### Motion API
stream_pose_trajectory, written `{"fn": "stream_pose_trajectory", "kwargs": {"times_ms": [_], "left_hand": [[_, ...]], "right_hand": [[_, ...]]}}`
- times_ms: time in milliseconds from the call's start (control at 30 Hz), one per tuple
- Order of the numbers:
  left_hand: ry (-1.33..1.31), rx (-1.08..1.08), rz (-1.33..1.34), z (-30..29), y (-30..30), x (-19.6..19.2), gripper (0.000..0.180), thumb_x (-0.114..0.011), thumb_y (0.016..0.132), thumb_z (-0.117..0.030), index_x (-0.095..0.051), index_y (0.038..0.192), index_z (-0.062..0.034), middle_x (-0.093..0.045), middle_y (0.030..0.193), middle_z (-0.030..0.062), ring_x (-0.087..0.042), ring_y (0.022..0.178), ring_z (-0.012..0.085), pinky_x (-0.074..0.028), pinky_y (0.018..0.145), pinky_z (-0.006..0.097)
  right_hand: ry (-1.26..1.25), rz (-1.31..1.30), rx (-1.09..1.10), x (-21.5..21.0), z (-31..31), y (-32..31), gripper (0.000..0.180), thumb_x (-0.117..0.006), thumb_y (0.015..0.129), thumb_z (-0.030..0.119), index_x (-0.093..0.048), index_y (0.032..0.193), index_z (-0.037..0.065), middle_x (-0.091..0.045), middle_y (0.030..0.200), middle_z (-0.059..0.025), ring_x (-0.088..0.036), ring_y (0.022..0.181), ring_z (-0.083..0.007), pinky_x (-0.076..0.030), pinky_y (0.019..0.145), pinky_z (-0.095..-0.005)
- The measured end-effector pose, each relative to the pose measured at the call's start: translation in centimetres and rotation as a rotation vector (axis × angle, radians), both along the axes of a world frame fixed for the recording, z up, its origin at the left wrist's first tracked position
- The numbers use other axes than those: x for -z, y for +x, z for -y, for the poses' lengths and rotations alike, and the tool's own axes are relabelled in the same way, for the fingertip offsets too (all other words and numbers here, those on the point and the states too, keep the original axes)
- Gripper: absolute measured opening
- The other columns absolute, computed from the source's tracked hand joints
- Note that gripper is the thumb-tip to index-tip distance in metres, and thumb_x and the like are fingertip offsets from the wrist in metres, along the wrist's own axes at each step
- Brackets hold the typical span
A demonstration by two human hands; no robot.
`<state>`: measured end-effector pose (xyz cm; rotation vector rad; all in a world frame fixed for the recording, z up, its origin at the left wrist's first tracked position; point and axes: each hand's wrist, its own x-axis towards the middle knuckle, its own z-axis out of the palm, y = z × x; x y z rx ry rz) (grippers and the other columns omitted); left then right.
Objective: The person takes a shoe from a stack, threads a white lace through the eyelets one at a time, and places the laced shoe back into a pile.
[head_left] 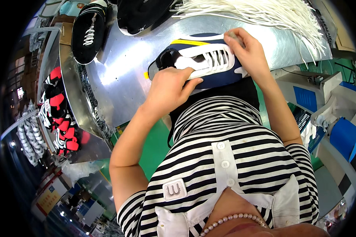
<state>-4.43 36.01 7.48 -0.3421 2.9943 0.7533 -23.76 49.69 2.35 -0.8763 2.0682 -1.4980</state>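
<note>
A navy sneaker with white trim, a yellow stripe and white laces lies sideways on the metal table, close to my body. My left hand grips its near side by the opening, with the thumb and fingers closed on the edge. My right hand bends round the toe end on the far right side, its fingertips pressed to the upper. Something greyish shows at a right fingertip; I cannot make out what it is. White laces cross the sneaker's tongue area in several rows.
A heap of loose white laces covers the table's back right. A black laced shoe and a larger black shoe part stand at the back left. Red, black and white shoe pieces lie left of the metal table. Machinery stands right.
</note>
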Motion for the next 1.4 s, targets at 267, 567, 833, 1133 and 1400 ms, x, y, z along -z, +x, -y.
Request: {"fn": "stream_pose_trajectory", "kwargs": {"times_ms": [267,567,833,1133,1400], "left_hand": [[-0.303,-0.214,-0.688,-1.6,2.8,2.4,0.044,-0.081,0.075,-0.009,-0.058,0.111,-0.0032,-0.058,0.115,0.0153,-0.056,0.107,0.0328,-0.044,0.093,0.041],[1.882,-1.043,-0.683,-2.2,8.7,4.8,0.047,-0.062,0.094,-0.012,-0.042,0.134,0.0002,-0.050,0.132,0.0184,-0.052,0.121,0.0260,-0.043,0.105,0.041],[0.649,-0.944,-0.671,12.3,8.2,-7.4,0.019,-0.066,0.090,-0.022,-0.066,0.093,-0.0031,-0.067,0.077,0.0061,-0.058,0.051,0.0135,-0.042,0.044,0.027],[-0.438,-0.809,-0.070,34.0,-0.7,5.3,0.044,-0.054,0.093,-0.024,-0.052,0.131,-0.0014,-0.056,0.121,0.0223,-0.063,0.097,0.0409,-0.052,0.081,0.049],[-0.067,-0.700,-0.728,23.3,-0.7,5.3,0.049,-0.069,0.087,-0.037,-0.060,0.115,0.0015,-0.061,0.105,0.0177,-0.062,0.077,0.0281,-0.050,0.075,0.038]], "right_hand": [[0.045,0.309,-0.102,-1.7,-0.9,-0.7,0.023,-0.063,0.093,0.022,-0.062,0.098,0.000,-0.057,0.071,0.0001,-0.047,0.063,-0.0060,-0.037,0.058,-0.0212],[0.009,0.465,-0.291,-2.1,3.5,4.1,0.020,-0.058,0.098,0.018,-0.060,0.106,0.001,-0.054,0.073,0.0030,-0.039,0.058,-0.0010,-0.027,0.050,-0.0167],[-0.078,-0.507,-0.127,-2.0,9.3,-0.3,0.016,-0.067,0.085,0.007,-0.064,0.101,0.004,-0.058,0.081,-0.0067,-0.057,0.063,-0.0176,-0.046,0.059,-0.0296],[0.128,-0.714,-0.093,-0.2,11.5,-4.9,0.009,-0.069,0.080,0.009,-0.064,0.088,0.009,-0.058,0.086,-0.0070,-0.061,0.071,-0.0294,-0.048,0.062,-0.0387],[-0.057,-0.396,-0.095,-0.9,10.5,-4.2,0.013,-0.070,0.083,0.008,-0.062,0.093,0.003,-0.059,0.089,-0.0078,-0.061,0.073,-0.0220,-0.048,0.065,-0.0331]]}}
